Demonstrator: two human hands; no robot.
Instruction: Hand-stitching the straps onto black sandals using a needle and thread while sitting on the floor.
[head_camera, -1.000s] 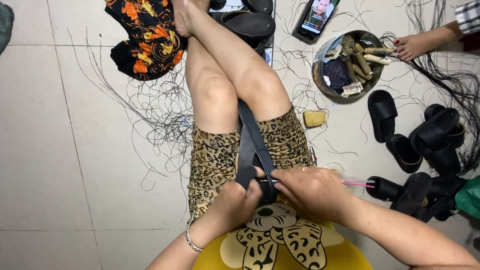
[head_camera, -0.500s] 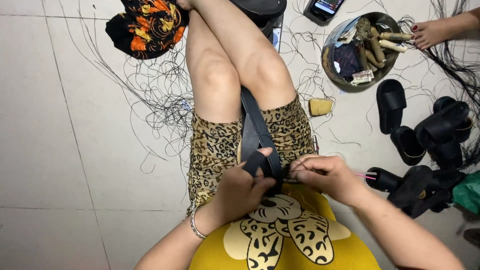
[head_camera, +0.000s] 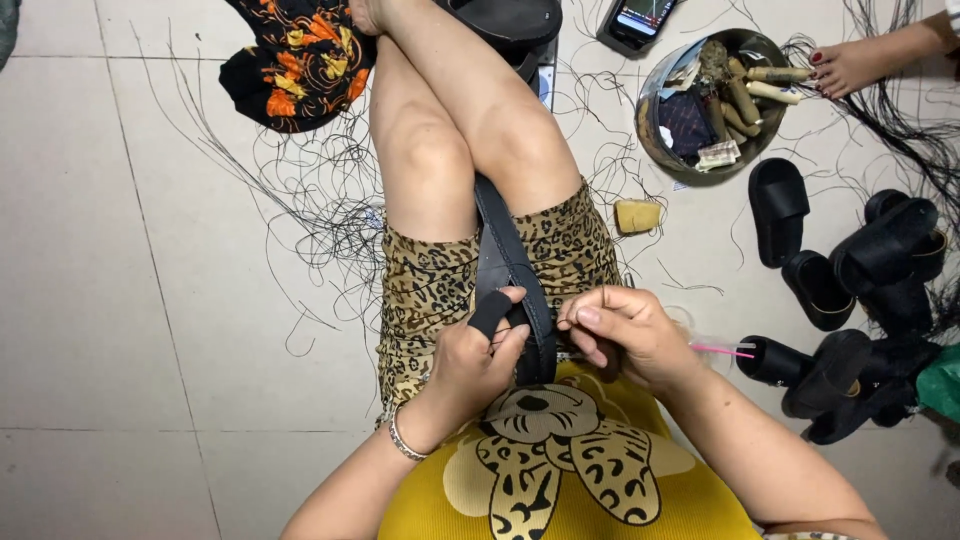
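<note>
Stitching a black sandal, held upright in the lap between the thighs.

The left hand (head_camera: 478, 355) is closed around the black sandal (head_camera: 505, 275) and its strap, steadying it, while the right hand (head_camera: 622, 335) pinches narrow at the sole's edge — apparently on a needle or thread, with a pink-handled tool (head_camera: 722, 349) jutting past its knuckles. Next, I'd judge, comes a firm pull through the sole. Loose black threads (head_camera: 310, 190) litter the floor; a metal bowl of tools (head_camera: 700, 172) and finished sandals (head_camera: 850, 290) sit near — another person's hand (head_camera: 845, 67) reaches by the bowl.

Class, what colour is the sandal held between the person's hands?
Black, clearest in the head view: the sandal.
</note>
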